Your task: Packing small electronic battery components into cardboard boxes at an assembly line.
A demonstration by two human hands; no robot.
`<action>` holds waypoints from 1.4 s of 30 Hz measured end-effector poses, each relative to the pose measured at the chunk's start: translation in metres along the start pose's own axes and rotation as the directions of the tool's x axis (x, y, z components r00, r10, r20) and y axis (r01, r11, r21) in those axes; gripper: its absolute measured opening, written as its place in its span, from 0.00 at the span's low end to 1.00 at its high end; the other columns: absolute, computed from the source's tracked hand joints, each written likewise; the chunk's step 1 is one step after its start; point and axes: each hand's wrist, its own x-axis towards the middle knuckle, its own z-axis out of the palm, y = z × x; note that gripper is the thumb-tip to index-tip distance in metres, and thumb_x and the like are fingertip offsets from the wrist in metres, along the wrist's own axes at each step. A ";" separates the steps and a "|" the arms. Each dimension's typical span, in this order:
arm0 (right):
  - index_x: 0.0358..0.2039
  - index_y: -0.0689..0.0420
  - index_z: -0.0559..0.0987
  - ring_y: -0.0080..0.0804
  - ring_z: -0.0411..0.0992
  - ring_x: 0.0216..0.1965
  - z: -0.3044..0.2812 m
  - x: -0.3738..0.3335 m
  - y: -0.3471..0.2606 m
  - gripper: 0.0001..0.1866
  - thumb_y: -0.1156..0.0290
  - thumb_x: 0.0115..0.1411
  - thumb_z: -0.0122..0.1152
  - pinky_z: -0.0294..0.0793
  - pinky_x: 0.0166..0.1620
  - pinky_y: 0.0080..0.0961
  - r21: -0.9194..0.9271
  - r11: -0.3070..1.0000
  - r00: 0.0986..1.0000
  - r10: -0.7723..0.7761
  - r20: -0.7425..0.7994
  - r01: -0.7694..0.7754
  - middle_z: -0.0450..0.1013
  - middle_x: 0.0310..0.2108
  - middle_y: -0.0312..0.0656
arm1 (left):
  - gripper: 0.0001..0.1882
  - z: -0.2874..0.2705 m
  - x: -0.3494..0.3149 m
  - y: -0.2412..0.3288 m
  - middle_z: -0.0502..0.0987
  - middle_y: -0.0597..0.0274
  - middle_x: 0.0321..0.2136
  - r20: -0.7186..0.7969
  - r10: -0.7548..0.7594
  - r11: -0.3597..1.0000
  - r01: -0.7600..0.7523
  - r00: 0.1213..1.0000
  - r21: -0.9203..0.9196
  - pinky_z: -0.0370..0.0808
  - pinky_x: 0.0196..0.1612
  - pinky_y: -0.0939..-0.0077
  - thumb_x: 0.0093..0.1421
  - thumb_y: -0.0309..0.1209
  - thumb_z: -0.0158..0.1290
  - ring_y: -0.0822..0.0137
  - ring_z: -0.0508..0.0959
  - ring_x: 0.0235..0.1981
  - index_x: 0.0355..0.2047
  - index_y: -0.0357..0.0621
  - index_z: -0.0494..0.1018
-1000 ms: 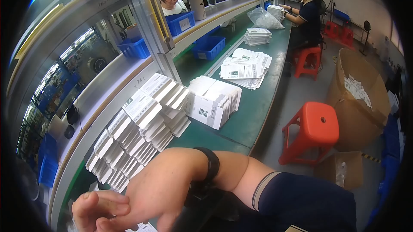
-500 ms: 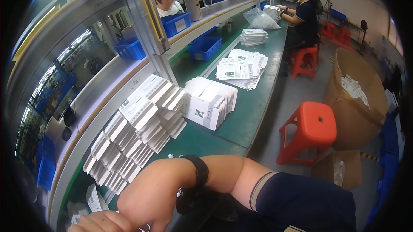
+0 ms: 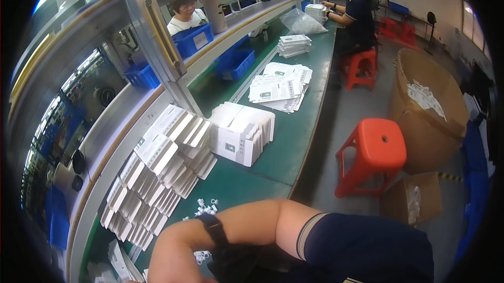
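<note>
My right arm crosses the lower part of the view, a dark band round its wrist. Of my right hand (image 3: 173, 262) only the back shows at the lower edge; its fingers are out of sight, so what it holds is hidden. My left hand is not in view. Beside my right wrist lie small white ring-shaped plastic parts (image 3: 206, 207) on the green table. Nearest the hand, several flat white cardboard boxes (image 3: 122, 262) lean at the lower left. Stepped stacks of white flat boxes (image 3: 152, 178) stand just beyond.
Farther along the table are a bundled box stack (image 3: 242, 131), a loose pile of flat boxes (image 3: 278, 86) and a blue bin (image 3: 236, 63). A red stool (image 3: 374, 149) and a large carton (image 3: 428, 115) stand right. A seated person (image 3: 354, 13) handles boxes at the far end.
The view has shifted, and the table's contents appear farther left and lower. My right hand has dropped toward the lower edge, its fingers leaving view. More small white parts show beside the wrist.
</note>
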 end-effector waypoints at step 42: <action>0.39 0.66 0.80 0.39 0.78 0.38 0.003 0.016 0.024 0.13 0.67 0.68 0.55 0.79 0.37 0.31 -0.167 0.865 0.870 -0.489 -0.069 0.473 0.78 0.33 0.50 | 0.06 0.010 0.017 0.039 0.74 0.57 0.19 0.005 -0.298 0.823 0.254 0.955 0.508 0.70 0.23 0.73 0.59 0.27 0.56 0.67 0.72 0.16 0.32 0.37 0.71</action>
